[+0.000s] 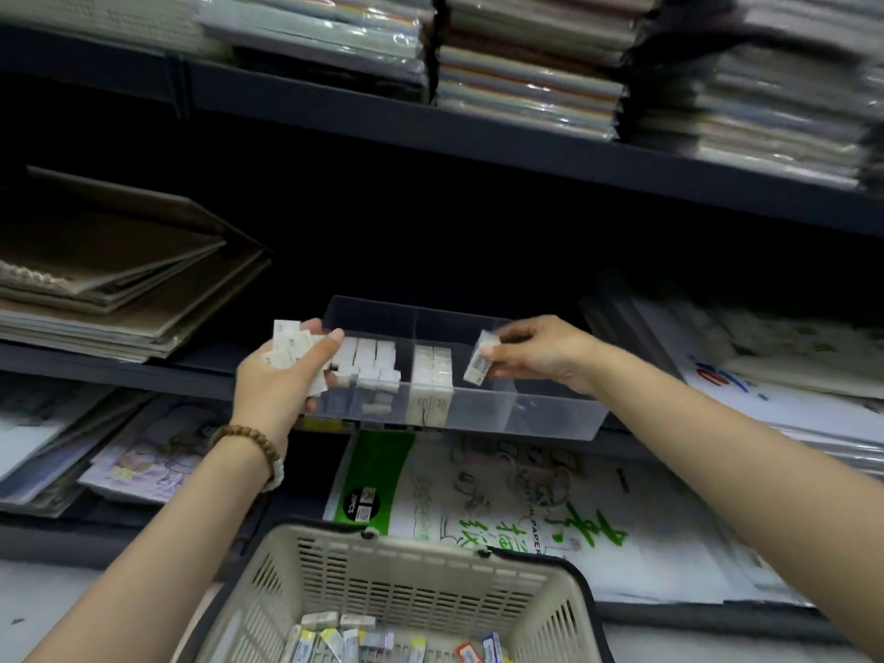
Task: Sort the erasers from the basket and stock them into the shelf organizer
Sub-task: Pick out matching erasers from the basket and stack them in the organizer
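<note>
Above the basket [411, 562], right fingers [514, 334] pinch an eraser [480, 363] over the organizer [526, 416].

Left grip [277, 380] around several erasers [289, 344], thumb on top; right grip [540, 356] in a fingertip pinch on 1 eraser [480, 358].

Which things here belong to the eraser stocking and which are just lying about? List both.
Job: bunch of erasers in left grip; single eraser pinched in right grip; clear organizer; basket; loose erasers in it.
Lying about: notebook stack; wrapped paper packs; drawing-paper pack.
</note>
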Tool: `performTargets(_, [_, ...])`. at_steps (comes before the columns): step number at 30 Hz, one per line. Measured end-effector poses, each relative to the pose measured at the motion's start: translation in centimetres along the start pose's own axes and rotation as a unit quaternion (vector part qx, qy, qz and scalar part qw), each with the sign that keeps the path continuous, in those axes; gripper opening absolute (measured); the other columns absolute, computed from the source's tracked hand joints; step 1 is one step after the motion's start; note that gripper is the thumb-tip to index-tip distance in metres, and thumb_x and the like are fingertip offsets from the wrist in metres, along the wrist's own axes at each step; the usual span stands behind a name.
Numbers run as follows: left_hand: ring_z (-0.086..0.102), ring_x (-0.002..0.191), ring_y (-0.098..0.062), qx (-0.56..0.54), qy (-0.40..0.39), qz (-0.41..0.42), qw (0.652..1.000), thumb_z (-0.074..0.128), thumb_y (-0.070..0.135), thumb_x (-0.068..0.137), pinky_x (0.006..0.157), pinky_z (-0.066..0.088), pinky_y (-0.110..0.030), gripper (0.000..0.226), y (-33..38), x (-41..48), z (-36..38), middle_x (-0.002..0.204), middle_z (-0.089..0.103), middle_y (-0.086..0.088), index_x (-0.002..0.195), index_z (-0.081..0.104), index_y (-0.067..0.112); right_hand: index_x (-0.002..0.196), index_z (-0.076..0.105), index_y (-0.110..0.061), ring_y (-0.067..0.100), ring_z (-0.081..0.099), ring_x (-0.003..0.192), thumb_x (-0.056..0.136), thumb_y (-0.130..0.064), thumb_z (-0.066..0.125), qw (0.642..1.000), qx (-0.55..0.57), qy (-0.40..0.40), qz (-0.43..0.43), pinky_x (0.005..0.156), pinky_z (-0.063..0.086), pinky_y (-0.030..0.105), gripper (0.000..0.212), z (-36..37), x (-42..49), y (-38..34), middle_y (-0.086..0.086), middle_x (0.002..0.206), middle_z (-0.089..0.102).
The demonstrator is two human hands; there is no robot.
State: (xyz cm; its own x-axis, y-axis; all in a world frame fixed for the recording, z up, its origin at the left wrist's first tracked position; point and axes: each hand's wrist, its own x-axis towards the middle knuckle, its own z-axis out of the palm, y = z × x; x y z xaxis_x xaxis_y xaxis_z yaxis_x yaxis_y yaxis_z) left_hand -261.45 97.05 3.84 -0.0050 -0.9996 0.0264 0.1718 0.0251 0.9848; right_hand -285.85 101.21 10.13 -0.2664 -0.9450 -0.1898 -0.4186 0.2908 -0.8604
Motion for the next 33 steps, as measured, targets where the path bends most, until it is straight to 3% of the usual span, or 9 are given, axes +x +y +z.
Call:
performTargets(2, [0.063, 0.056, 0.002, -0.005, 0.02, -0.017, 1.0, 0.071, 0.03, 0.081, 0.04, 0.043, -0.013, 0.03, -0.4, 0.5, -0.3, 0.078, 0.068, 0.008, 0.109, 0.062, 0.026, 0.128, 0.049, 0.004, 0.031, 0.065, 0.103, 0.086, -0.004, 0.064, 0.999, -0.028, 0.004, 0.028, 0.078, 0.053, 0.025, 0.046, 0.9, 0.8, -0.3, 0.022, 0.122, 0.059])
performTargets(10, [0.06, 0.052, -0.005, -0.021, 0.025, -0.105, 0.994, 0.076, 0.03, 0.076, 0.034, 0.035, -0.014, 0.019, -1.3, 1.6, -0.7, 0.05, 0.064, 0.01, 0.089, 0.066, 0.019, 0.128, 0.047, 0.009, 0.033, 0.065, 0.103, 0.084, -0.005, 0.067, 0.994, -0.082, 0.018, 0.071, 0.091, 0.053, 0.039, 0.05, 3.6, 3.5, -0.1, 0.024, 0.119, 0.06])
performTargets(14, [0.06, 0.049, -0.001, -0.02, 0.017, -0.118, 0.993, 0.077, 0.029, 0.075, 0.034, 0.036, -0.014, 0.025, -1.0, 1.5, -1.0, 0.068, 0.067, 0.005, 0.095, 0.067, 0.018, 0.111, 0.058, 0.006, 0.019, 0.066, 0.089, 0.088, -0.008, 0.063, 0.992, 0.021, -0.002, 0.126, 0.086, 0.052, 0.027, 0.026, 3.3, 3.7, 0.4, 0.016, 0.105, 0.067])
performTargets(17, [0.059, 0.051, -0.002, -0.023, 0.014, -0.128, 0.991, 0.076, 0.029, 0.076, 0.035, 0.037, -0.014, 0.03, -0.7, 1.4, -1.0, 0.074, 0.066, 0.003, 0.101, 0.066, 0.016, 0.114, 0.057, 0.008, 0.017, 0.065, 0.085, 0.09, -0.003, 0.058, 0.986, 0.071, 0.001, 0.15, 0.077, 0.052, 0.022, 0.026, 3.4, 3.6, 0.2, 0.014, 0.097, 0.065])
performTargets(20, [0.056, 0.043, 0.0, -0.031, 0.009, -0.135, 0.99, 0.074, 0.032, 0.077, 0.034, 0.036, -0.013, 0.034, -0.5, 1.2, -0.9, 0.068, 0.062, 0.001, 0.104, 0.065, 0.014, 0.117, 0.055, 0.01, 0.024, 0.065, 0.102, 0.087, -0.001, 0.062, 0.988, 0.05, 0.017, 0.143, 0.079, 0.053, 0.024, 0.032, 3.9, 3.6, -0.1, 0.02, 0.117, 0.061])
performTargets(23, [0.054, 0.039, 0.001, -0.052, -0.003, -0.149, 0.987, 0.071, 0.038, 0.079, 0.036, 0.039, -0.012, 0.035, 0.2, 1.1, -1.0, 0.076, 0.06, -0.003, 0.103, 0.063, 0.014, 0.114, 0.057, 0.01, 0.021, 0.064, 0.091, 0.085, 0.0, 0.064, 0.989, 0.046, 0.011, 0.142, 0.075, 0.057, 0.026, 0.032, 4.0, 3.4, -0.3, 0.02, 0.114, 0.064])
performTargets(28, [0.06, 0.073, -0.014, -0.2, -0.002, -0.175, 0.964, 0.057, 0.026, 0.092, 0.036, 0.041, -0.013, 0.016, 1.9, 1.3, -1.3, 0.085, 0.058, -0.007, 0.093, 0.055, 0.01, 0.112, 0.059, 0.009, 0.019, 0.065, 0.093, 0.09, -0.003, 0.059, 0.99, 0.067, 0.003, 0.128, 0.07, 0.058, 0.022, 0.025, 3.3, 2.1, -0.7, 0.019, 0.115, 0.065])
performTargets(30, [0.063, 0.071, -0.015, -0.248, -0.046, -0.183, 0.95, 0.054, 0.018, 0.093, 0.037, 0.042, -0.014, 0.013, 2.6, 0.7, -1.0, 0.082, 0.063, -0.008, 0.092, 0.056, 0.006, 0.12, 0.056, 0.005, 0.022, 0.063, 0.104, 0.092, -0.007, 0.058, 0.994, 0.058, 0.02, 0.086, 0.079, 0.055, 0.025, 0.03, 2.9, 1.2, -0.7, 0.018, 0.118, 0.063])
performTargets(33, [0.064, 0.061, -0.009, -0.223, -0.15, -0.196, 0.943, 0.06, 0.022, 0.084, 0.037, 0.042, -0.012, 0.026, 3.0, -0.8, 0.2, 0.075, 0.069, -0.009, 0.097, 0.061, 0.0, 0.123, 0.056, -0.005, 0.018, 0.062, 0.102, 0.093, -0.01, 0.056, 0.996, 0.039, 0.07, -0.029, 0.075, 0.055, 0.024, 0.03, 2.6, -1.0, -0.6, 0.012, 0.118, 0.062])
